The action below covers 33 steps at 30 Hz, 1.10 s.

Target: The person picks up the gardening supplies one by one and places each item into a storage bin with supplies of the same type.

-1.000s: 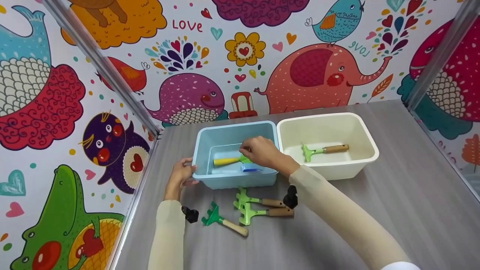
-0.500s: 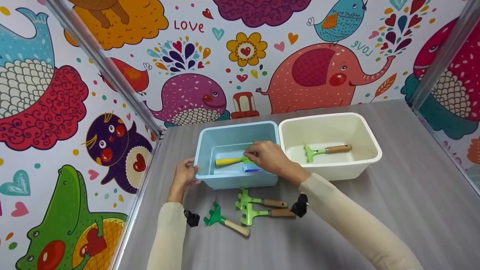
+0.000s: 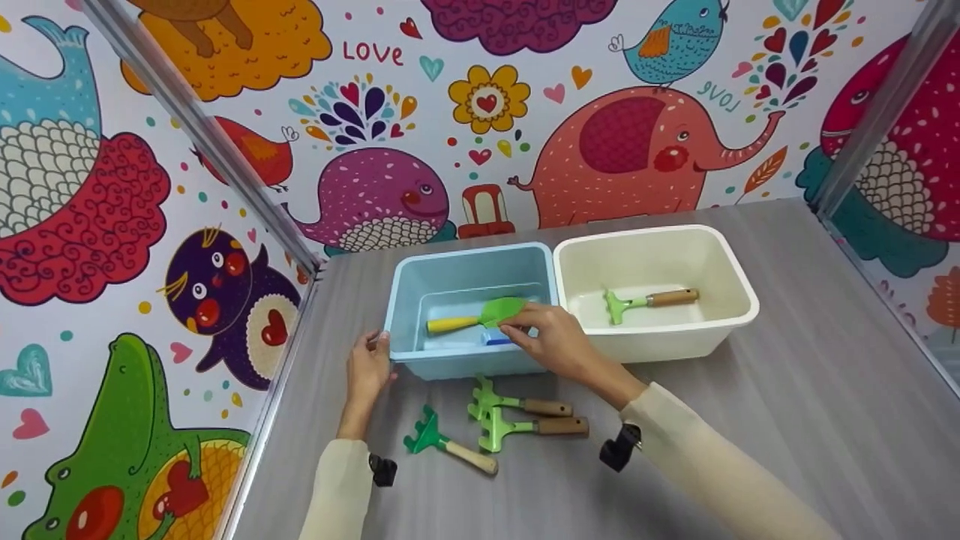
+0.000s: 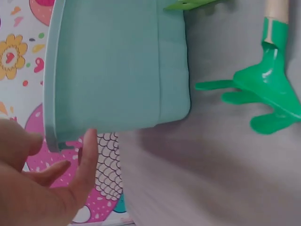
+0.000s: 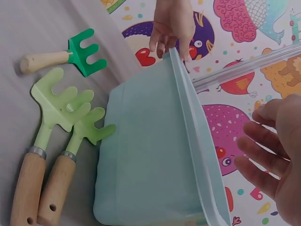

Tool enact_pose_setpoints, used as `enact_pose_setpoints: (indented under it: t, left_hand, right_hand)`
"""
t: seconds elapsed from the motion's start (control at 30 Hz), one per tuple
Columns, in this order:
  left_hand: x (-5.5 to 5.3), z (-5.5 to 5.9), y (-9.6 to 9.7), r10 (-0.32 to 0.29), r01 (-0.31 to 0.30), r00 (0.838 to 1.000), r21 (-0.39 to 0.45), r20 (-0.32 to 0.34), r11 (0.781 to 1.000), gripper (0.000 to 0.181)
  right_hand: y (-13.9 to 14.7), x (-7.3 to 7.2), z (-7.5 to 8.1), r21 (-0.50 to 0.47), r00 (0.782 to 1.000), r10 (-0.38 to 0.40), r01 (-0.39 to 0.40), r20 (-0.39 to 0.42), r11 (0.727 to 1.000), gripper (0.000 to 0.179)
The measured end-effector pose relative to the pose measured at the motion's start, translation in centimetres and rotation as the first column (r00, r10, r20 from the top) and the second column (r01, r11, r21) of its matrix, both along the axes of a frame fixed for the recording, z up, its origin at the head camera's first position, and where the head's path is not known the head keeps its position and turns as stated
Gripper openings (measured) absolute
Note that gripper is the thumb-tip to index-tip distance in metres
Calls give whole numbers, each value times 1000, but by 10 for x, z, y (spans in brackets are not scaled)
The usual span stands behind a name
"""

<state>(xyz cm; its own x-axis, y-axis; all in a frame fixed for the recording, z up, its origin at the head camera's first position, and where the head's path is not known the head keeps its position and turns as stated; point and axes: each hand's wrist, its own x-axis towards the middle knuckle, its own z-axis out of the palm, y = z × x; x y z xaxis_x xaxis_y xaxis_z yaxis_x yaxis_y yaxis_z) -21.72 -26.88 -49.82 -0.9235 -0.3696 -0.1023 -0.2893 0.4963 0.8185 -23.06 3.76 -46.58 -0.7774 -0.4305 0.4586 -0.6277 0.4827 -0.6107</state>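
Note:
My left hand (image 3: 367, 373) is at the left front corner of the light blue bin (image 3: 472, 366), thumb by the rim; in the left wrist view a nearly straight finger touches the bin's side. Over the bin's right front edge is my right hand (image 3: 556, 341), fingers loosely bent and holding nothing in the right wrist view. Inside the bin lie a hand trowel (image 3: 454, 323) with a yellow handle and green blade, and a blue object (image 3: 495, 339) partly hidden by the right hand. In front lie a dark green hand rake (image 3: 431, 435) and two light green hand rakes (image 3: 559, 426).
A cream bin (image 3: 660, 345) stands against the blue one on the right, with a light green hand rake (image 3: 671, 298) inside. Printed panels (image 3: 495, 172) wall off the back and sides of the grey table (image 3: 675, 450).
My right hand has moved from above the bin's interior back toward its right front edge, uncovering the trowel's green blade. My left hand has slid slightly toward me and loosened at the corner.

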Motion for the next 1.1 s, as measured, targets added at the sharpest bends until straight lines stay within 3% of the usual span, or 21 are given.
enact_pose_setpoints:
  t: [0.27,0.47,0.6,0.83,1.1]
  left_hand:
    - [24,-9,13,26,-47,986,-127,-162,991,47]
    - [47,-17,29,32,-61,965,-103,-260,993,40]
    - [60,-22,40,58,-89,954,-94,-293,992,38]
    - [68,-27,55,47,-89,944,-115,-327,989,39]
    - [70,-33,56,-41,-12,919,-134,-391,991,38]
  right_hand:
    - [22,14,6,-34,998,-27,25,-54,999,14]
    - [45,16,10,3,982,-82,84,-173,996,17]
    - [58,17,10,19,979,-114,118,-169,993,23]
    - [74,23,8,17,982,-139,142,-126,990,24]
    - [86,28,2,-13,958,-206,208,-197,978,25]
